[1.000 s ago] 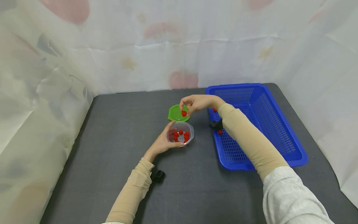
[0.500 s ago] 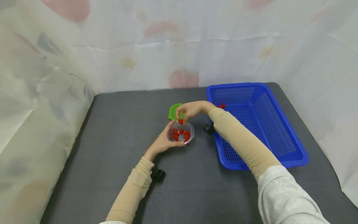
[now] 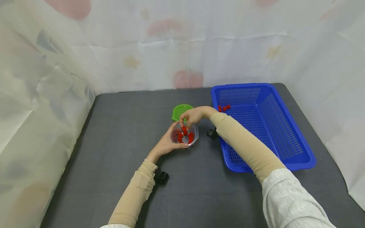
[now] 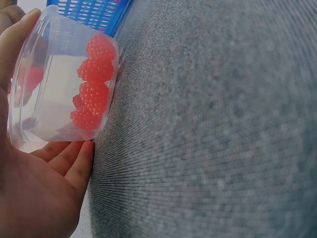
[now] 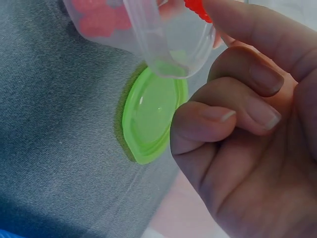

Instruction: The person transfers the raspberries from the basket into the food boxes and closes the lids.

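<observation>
Two hands busy: left hand (image 3: 166, 144) cups clear tub (image 3: 184, 135); right hand (image 3: 194, 116) pinches raspberry (image 3: 184, 129), half hidden by fingertips.

- In the head view the right hand (image 3: 195, 115) covers the near edge of the green lid (image 3: 180, 110); the berry under its fingertips blends into the red raspberries (image 3: 185, 136), too small to count
- In the right wrist view the clear cup (image 5: 163, 42) is cut off by the top edge (only its rim and part of a wall show); the red berry (image 5: 198, 9) is half out of frame
- In the left wrist view the left hand (image 4: 34, 193) runs off the lower left corner; the blue basket (image 4: 89, 12) is a blurred strip at the top
</observation>
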`<state>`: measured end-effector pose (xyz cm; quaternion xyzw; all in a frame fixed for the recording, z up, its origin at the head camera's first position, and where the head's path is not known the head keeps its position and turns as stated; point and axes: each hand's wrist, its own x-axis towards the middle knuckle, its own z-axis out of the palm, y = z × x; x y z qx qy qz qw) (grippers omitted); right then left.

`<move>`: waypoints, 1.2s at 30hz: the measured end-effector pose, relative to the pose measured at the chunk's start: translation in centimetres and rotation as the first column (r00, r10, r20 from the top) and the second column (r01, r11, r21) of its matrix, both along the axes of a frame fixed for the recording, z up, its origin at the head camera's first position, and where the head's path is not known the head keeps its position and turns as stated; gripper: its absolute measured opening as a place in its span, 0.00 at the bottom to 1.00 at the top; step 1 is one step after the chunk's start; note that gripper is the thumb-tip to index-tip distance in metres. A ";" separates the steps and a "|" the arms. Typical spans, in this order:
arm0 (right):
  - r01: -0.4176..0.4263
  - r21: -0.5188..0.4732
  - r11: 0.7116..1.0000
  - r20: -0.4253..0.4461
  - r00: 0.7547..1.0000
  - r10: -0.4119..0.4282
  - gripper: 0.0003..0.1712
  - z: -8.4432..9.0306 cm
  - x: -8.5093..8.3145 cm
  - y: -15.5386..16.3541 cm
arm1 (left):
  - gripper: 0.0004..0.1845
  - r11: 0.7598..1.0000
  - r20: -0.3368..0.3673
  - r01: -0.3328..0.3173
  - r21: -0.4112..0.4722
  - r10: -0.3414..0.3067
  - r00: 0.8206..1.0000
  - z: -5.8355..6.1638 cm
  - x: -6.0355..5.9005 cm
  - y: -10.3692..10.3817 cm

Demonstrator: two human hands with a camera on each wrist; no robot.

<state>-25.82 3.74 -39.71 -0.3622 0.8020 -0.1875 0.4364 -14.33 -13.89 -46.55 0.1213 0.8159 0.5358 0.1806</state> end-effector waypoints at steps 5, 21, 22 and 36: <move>0.002 0.010 1.000 0.008 1.000 -0.002 0.15 -0.2 0.0 0.1 | 0.53 1.000 0.009 0.000 -0.007 0.000 1.000 0.2 0.1 0.1; 0.035 -0.003 0.999 0.027 0.999 -0.035 0.21 -0.2 0.1 0.2 | 0.53 1.000 0.023 -0.004 0.018 0.003 1.000 0.2 0.1 0.0; 0.036 -0.007 0.999 0.024 0.999 -0.035 0.21 -0.1 0.1 0.2 | 0.53 1.000 0.023 -0.004 0.017 0.004 1.000 0.2 0.1 0.0; 0.152 -0.154 0.976 0.059 0.988 -0.144 0.23 2.2 -0.6 2.3 | 0.54 1.000 0.009 -0.021 -0.006 0.021 1.000 -1.9 -0.7 -0.3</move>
